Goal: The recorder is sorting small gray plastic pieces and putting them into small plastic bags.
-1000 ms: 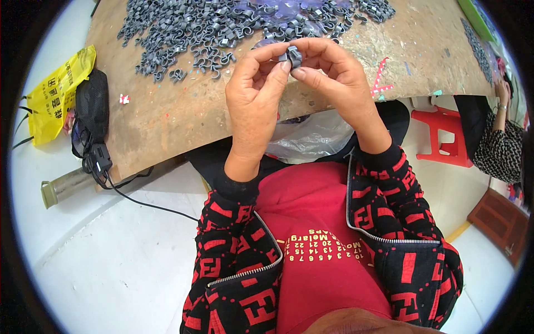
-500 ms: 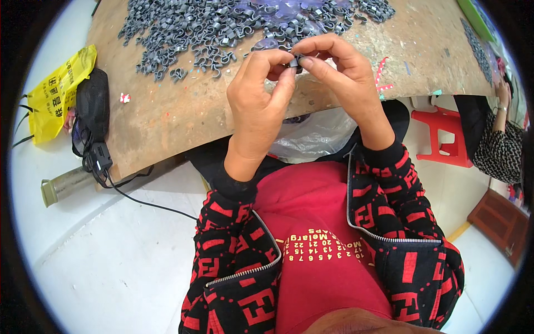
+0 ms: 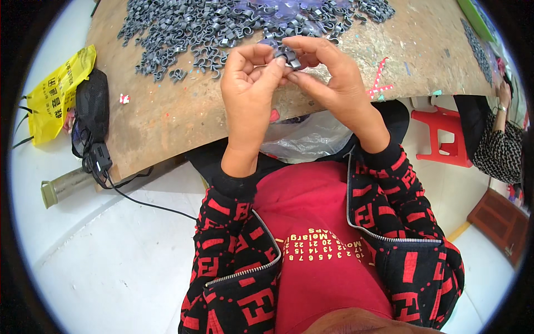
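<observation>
Nearest the camera, two forearms in black-and-red sleeves rise from the lower edge over a red top. Up they go to the left hand [image 3: 247, 89] and right hand [image 3: 328, 83], raised together above the near edge of the worktop [image 3: 167, 128]. Between them, a small grey clip [image 3: 286, 55], pinched from both sides: left fingertips [image 3: 276, 62] pressing in on it, right thumb and forefinger closed on it from the other side. Both hands are grasping that one clip, held up in the air, just clear of the board and in front of the pile.

Under the wrists, a crumpled clear bag [image 3: 311, 139] sits below the worktop edge. Off to the left, a black bag [image 3: 92, 111] hangs over the board's corner, a yellow bag [image 3: 55, 97] just beside it, and a black cable [image 3: 144, 203] trails down across the white floor. A metal flask [image 3: 67, 186] lies on the floor close by.

To the right, a red stool [image 3: 442, 139], and beyond it another person's patterned sleeve [image 3: 498, 153] at the edge of view.

Farthest back, a heap of grey clips [image 3: 222, 25] is spread wide across the top of the worktop.
</observation>
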Available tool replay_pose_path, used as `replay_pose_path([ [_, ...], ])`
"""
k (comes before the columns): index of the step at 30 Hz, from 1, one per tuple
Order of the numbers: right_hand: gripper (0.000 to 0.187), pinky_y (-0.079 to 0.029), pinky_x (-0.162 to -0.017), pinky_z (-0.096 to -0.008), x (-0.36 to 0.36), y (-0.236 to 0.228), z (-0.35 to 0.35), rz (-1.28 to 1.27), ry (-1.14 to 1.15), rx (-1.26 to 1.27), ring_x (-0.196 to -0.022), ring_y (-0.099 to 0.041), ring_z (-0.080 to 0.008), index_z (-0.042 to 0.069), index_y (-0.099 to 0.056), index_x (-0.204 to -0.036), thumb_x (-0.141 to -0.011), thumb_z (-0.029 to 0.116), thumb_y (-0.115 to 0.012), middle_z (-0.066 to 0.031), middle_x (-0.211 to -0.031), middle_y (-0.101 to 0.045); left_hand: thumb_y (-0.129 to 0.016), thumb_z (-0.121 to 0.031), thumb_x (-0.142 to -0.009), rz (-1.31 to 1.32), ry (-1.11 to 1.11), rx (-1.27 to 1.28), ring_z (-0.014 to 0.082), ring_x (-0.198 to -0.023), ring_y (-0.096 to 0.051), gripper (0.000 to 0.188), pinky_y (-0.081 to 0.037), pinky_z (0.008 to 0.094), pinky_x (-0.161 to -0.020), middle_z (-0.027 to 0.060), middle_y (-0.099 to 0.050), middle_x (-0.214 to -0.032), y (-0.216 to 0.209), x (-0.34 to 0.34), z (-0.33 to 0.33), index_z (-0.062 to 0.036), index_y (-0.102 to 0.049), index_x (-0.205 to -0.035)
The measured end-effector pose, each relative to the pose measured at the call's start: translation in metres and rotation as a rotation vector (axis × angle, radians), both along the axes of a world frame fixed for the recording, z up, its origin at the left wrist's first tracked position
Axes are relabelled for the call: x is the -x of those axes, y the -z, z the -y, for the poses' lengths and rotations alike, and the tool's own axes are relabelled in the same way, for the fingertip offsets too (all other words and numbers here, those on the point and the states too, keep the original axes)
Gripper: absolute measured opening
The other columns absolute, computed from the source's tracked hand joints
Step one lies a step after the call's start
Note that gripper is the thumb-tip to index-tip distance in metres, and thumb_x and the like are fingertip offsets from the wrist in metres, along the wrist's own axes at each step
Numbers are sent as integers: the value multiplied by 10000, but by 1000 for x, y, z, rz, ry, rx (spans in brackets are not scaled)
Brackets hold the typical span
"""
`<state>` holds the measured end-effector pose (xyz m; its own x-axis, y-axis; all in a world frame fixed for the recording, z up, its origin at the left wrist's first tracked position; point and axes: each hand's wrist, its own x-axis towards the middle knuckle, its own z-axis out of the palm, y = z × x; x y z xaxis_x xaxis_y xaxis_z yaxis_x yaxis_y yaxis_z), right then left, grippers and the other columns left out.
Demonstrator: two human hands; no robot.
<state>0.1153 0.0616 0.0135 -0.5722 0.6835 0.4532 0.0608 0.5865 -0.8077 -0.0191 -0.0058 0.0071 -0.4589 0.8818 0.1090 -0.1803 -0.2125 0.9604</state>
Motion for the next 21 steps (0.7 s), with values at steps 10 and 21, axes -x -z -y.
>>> replay_pose_path([
  [10,269,-472,-778,-235,-3,6,-2,-11,45,23,-849,-600,-108,19,-611,-1117,-848,13,-614,-42,-928,-635,-633,-64,-860,321,96,147,127,-709,-649,130,-501,212,-603,60,-637,-850,3,11,2,-23,-573,-969],
  [21,250,-461,-781,-218,-11,8,-6,-89,-70,415,-887,-594,-84,10,-572,-1156,-908,35,-548,-25,-912,-623,-656,-101,-856,387,155,249,105,-712,-643,169,-495,200,-592,49,-648,-837,-1,11,6,-23,-599,-994],
])
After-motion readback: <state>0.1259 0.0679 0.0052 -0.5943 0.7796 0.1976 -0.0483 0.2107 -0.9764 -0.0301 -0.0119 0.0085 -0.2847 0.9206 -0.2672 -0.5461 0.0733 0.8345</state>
